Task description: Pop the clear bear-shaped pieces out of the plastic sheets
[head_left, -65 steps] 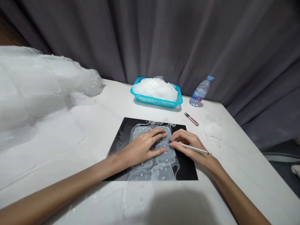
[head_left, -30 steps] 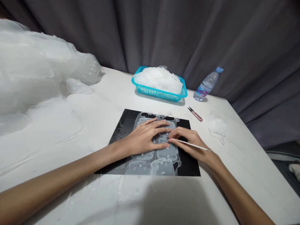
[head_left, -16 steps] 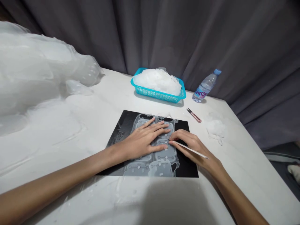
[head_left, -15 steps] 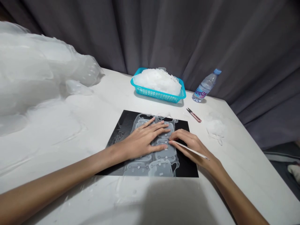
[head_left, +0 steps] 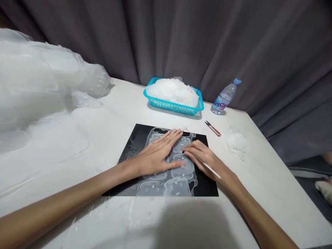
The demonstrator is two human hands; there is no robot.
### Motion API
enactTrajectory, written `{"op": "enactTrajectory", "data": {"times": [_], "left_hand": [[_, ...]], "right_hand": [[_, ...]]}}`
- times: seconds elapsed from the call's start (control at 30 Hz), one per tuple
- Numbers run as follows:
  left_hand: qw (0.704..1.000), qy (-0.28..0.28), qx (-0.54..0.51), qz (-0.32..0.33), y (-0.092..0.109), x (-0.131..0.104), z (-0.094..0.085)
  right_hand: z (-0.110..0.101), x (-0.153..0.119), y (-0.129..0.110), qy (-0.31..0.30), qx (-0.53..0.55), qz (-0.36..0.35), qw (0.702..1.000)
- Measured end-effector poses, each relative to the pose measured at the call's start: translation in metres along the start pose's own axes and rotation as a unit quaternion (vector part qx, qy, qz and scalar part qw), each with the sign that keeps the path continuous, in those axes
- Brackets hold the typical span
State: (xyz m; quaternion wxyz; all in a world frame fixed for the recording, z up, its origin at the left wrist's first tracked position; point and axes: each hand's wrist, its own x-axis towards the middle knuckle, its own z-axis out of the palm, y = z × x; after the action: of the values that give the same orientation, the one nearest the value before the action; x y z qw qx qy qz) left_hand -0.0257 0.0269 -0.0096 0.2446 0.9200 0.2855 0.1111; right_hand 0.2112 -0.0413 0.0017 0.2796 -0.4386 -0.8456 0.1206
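Observation:
A translucent, pale plastic sheet (head_left: 178, 186) with rounded rectangular panels and small round knobs lies on a black mat (head_left: 207, 186). My left hand (head_left: 158, 155) rests flat across the sheet, fingers stretched forward and the thumb out to the right. In my right hand (head_left: 204, 157) is a thin white pen-like stick (head_left: 214, 172), pinched between the fingers. Its dark tip touches or hovers just over a panel on the right column; I cannot tell which. The left hand covers part of the sheet's middle.
Behind the mat stands a turquoise basket (head_left: 171, 108) heaped with white translucent pieces. To its right are a water bottle (head_left: 223, 98), pink-handled thread snips (head_left: 212, 128) and a crumpled clear scrap (head_left: 236, 141). A large pile of translucent sheets (head_left: 46, 79) fills the left.
My right hand has shifted slightly left and up with the white stick, whose tip now shows dark on the panel. The left hand's fingers have drawn closer together and swung forward.

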Motion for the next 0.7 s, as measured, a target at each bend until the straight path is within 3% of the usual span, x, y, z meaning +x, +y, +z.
{"op": "enactTrajectory", "data": {"times": [0.17, 0.3, 0.4, 0.47, 0.53, 0.63, 0.7], "left_hand": [[1.0, -0.009, 0.001, -0.008, 0.0, 0.001, -0.001], [0.999, 0.023, -0.022, 0.006, 0.005, -0.002, -0.006], [0.992, 0.11, -0.062, 0.007, 0.007, -0.005, -0.009], [0.983, 0.144, -0.11, -0.035, 0.007, -0.006, -0.011], [0.975, 0.141, -0.154, -0.08, 0.004, -0.004, -0.012], [0.975, 0.118, -0.164, -0.095, -0.001, 0.0, -0.011], [0.979, 0.113, -0.141, -0.092, -0.004, 0.002, -0.011]], "right_hand": [[-0.006, 0.014, 0.034, 0.216, -0.02, 0.128, 0.968], [-0.016, 0.014, 0.04, 0.256, 0.015, 0.178, 0.95], [-0.019, 0.013, 0.02, 0.245, 0.065, 0.165, 0.953], [-0.019, 0.011, 0.001, 0.221, 0.106, 0.153, 0.957], [-0.019, 0.007, -0.018, 0.158, 0.166, 0.146, 0.963], [-0.02, 0.002, -0.035, 0.014, 0.255, 0.141, 0.956], [-0.022, 0.0, -0.035, -0.022, 0.272, 0.132, 0.953]]}}
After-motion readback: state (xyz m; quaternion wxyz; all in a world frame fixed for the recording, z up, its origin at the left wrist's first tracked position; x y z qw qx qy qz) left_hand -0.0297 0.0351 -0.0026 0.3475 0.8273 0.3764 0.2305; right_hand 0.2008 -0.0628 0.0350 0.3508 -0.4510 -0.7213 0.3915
